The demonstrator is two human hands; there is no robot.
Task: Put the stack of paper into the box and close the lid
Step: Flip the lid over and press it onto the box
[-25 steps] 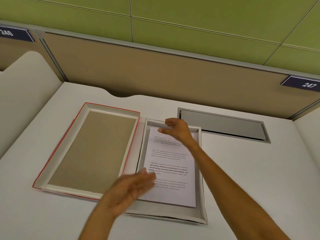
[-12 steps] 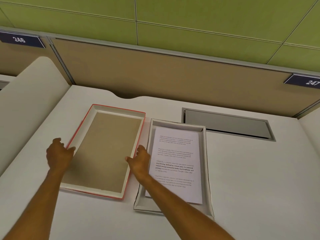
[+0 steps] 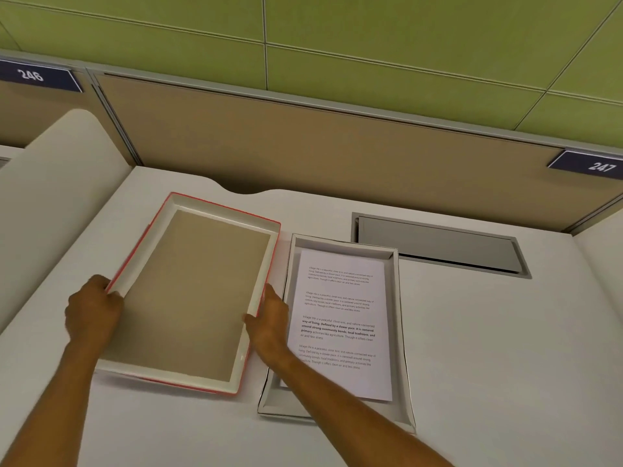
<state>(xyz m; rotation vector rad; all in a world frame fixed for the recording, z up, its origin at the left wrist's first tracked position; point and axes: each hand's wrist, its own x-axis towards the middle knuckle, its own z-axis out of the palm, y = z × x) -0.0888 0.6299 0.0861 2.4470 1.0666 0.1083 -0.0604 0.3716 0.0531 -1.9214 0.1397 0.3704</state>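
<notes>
The stack of paper (image 3: 344, 298), white with printed text, lies flat inside the shallow grey box (image 3: 397, 332) at the middle of the desk. Left of it the lid (image 3: 192, 294), red outside and brown inside, faces up with its near end slightly raised off the desk. My left hand (image 3: 92, 306) grips the lid's left rim and my right hand (image 3: 269, 318) grips its right rim. My right forearm crosses the box's near left corner and hides part of it.
The white desk (image 3: 488, 348) has a grey recessed cable hatch (image 3: 438, 244) behind the box. A tan partition (image 3: 337, 153) runs along the back, with a curved white divider (image 3: 57, 183) on the left. Number signs 246 and 247 sit on the partition.
My right hand left the paper in the box and crossed to the lid. Both hands closed on the lid's side rims, and its near end has lifted a little.
</notes>
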